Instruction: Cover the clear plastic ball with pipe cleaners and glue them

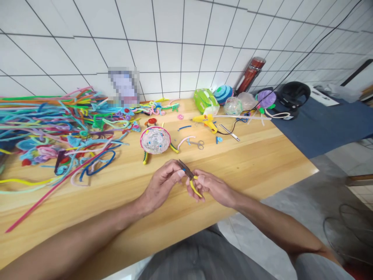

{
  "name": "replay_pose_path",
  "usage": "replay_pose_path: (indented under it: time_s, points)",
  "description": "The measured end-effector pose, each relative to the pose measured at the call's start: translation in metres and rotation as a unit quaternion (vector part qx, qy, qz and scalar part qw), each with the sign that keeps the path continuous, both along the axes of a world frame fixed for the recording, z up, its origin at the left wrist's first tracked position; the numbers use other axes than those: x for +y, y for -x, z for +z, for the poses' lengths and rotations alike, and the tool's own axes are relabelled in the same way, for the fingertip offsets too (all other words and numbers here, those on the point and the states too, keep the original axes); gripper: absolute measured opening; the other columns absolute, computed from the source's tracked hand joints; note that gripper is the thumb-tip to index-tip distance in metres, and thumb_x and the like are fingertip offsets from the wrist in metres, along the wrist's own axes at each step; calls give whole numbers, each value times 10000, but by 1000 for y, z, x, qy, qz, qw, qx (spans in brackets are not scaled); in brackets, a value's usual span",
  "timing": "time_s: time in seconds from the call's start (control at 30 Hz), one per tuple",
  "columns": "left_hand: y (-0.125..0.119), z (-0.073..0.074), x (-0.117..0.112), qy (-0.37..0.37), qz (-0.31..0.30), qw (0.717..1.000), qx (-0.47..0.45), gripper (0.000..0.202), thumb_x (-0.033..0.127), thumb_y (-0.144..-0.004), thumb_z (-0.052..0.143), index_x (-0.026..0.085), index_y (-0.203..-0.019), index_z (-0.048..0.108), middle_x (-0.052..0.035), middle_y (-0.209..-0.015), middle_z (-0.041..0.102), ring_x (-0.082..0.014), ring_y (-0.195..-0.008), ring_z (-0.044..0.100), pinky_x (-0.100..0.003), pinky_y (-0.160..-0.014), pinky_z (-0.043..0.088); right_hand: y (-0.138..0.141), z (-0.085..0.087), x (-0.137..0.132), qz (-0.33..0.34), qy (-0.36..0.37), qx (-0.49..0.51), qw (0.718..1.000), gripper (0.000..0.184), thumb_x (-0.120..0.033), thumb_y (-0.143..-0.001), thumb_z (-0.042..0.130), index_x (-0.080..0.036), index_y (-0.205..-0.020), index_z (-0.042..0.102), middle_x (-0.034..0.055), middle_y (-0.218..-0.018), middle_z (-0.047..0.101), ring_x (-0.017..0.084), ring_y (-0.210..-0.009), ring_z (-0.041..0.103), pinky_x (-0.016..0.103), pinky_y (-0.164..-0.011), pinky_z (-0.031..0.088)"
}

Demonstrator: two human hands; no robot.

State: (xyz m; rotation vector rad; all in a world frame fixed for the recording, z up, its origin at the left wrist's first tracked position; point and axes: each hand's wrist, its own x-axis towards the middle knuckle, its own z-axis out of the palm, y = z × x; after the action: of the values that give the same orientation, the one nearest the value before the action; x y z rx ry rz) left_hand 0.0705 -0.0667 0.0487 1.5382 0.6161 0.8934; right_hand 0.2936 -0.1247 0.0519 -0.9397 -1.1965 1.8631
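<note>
Both my hands meet over the front middle of the wooden table [239, 163]. My left hand [163, 184] is closed in a pinch around a small dark metal tool [185, 169], like tweezers or snips. My right hand [214, 186] is closed on a short yellow pipe cleaner piece [194, 188] that curves down below the fingers. The tool's tip touches the top end of the yellow piece. Just beyond my hands sits a round woven piece with a pink rim [155, 140].
A big heap of coloured pipe cleaners [58, 124] covers the table's left. Small scissors [198, 144], a yellow glue gun [206, 120], a metal clip [230, 133], a green bag [205, 100] and round craft pieces [223, 93] lie behind. A blue cloth [320, 124] with black headphones [293, 95] is at right.
</note>
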Motion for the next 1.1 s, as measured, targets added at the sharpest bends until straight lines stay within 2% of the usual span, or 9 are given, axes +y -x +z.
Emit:
replay_pose_path:
  time_s: [0.13, 0.37, 0.43, 0.6, 0.7, 0.77, 0.9, 0.93, 1.1]
  points:
    - [0, -5, -1, 9, 26, 999, 21, 409, 496, -1079, 668, 179, -829, 733, -100, -1117, 751, -211, -1075, 699, -328, -973, 549, -37, 16, 5, 73, 20, -87, 993, 395, -558, -1059, 608, -169, -1066, 678, 33, -935, 693, 143, -756, 630, 297, -711, 462]
    - [-4, -5, 5, 103, 33, 994, -9, 474, 606, -1016, 721, 163, -854, 685, -16, -860, 660, -108, -706, 600, -244, -678, 520, -85, 37, 8, 99, -34, -262, 959, 427, -600, -1073, 540, -211, -1081, 718, 45, -987, 736, 208, -887, 684, 353, -824, 510]
    - [-5, -2, 8, 148, 49, 988, -17, 504, 643, -977, 755, 169, -841, 652, 37, -709, 570, -79, -595, 500, -210, -573, 434, -98, 34, 13, 67, -104, -396, 910, 419, -603, -1065, 540, -234, -1121, 731, 65, -1076, 764, 263, -1014, 715, 403, -908, 533]
    - [-9, 2, 12, 241, 47, 967, -65, 560, 658, -830, 895, 174, -1020, 688, 76, -694, 570, -38, -484, 397, -183, -453, 290, -139, 3, 39, -76, -267, -653, 705, 375, -462, -994, 546, -201, -1180, 740, 199, -1218, 778, 413, -1187, 717, 610, -1063, 530]
    - [-10, 2, 12, 254, 39, 962, -87, 558, 646, -813, 912, 175, -1018, 691, 55, -728, 641, -50, -491, 488, -187, -456, 358, -137, -5, 47, -122, -346, -659, 656, 344, -462, -952, 633, -214, -1152, 761, 230, -1308, 756, 454, -1295, 671, 676, -1141, 482]
    - [-11, 3, 11, 263, 33, 959, -104, 544, 622, -799, 931, 173, -983, 687, 28, -791, 696, -74, -549, 586, -203, -506, 455, -116, 2, 44, -155, -366, -596, 698, 315, -482, -961, 672, -230, -1119, 776, 197, -1297, 769, 415, -1278, 683, 630, -1153, 486]
    - [-10, 7, 9, 278, 27, 953, -120, 492, 557, -808, 937, 168, -963, 679, 6, -858, 734, -79, -593, 618, -211, -546, 478, -45, 20, 31, -61, -144, -318, 935, 439, -645, -1017, 637, -236, -1026, 796, 50, -848, 745, 227, -790, 692, 379, -760, 571]
    - [-10, 9, 8, 276, 28, 953, -118, 470, 544, -825, 923, 166, -961, 680, 12, -837, 725, -62, -561, 571, -199, -521, 432, -28, 22, 30, -50, -76, -230, 969, 502, -711, -992, 648, -231, -1035, 789, 30, -802, 706, 192, -708, 640, 342, -681, 536]
    - [-7, 15, 4, 266, 22, 960, -90, 432, 554, -882, 859, 167, -912, 670, 52, -709, 617, -35, -506, 380, -198, -480, 270, 23, 16, 44, -145, 79, 38, 986, 521, -710, -798, 884, -239, -980, 757, -7, -829, 661, 119, -639, 545, 260, -565, 430]
